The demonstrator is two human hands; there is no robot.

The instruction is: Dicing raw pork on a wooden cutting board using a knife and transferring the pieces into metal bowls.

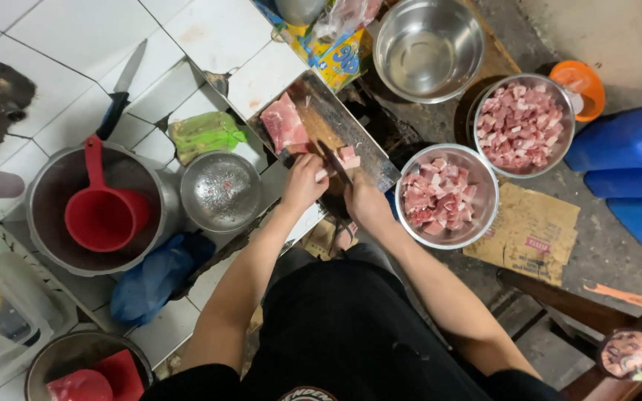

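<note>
A wooden cutting board [339,122] lies on the tiled counter with a slab of raw pink meat [284,122] at its far end and small cut pieces [349,157] near me. My left hand [303,183] presses down on a strip of meat at the board's near edge. My right hand [365,202] grips the handle of a knife [334,161], whose dark blade rests on the board beside the cut pieces. Two steel bowls hold cubed meat: one [440,195] right next to my right hand, another [521,125] farther right.
An empty steel bowl [428,47] stands beyond the board. A big pot with a red ladle [100,210], a small steel bowl [220,191], a green cloth [205,133] and a spare knife [119,95] sit to the left. Blue jerrycans [631,160] and cardboard [533,230] lie on the floor at right.
</note>
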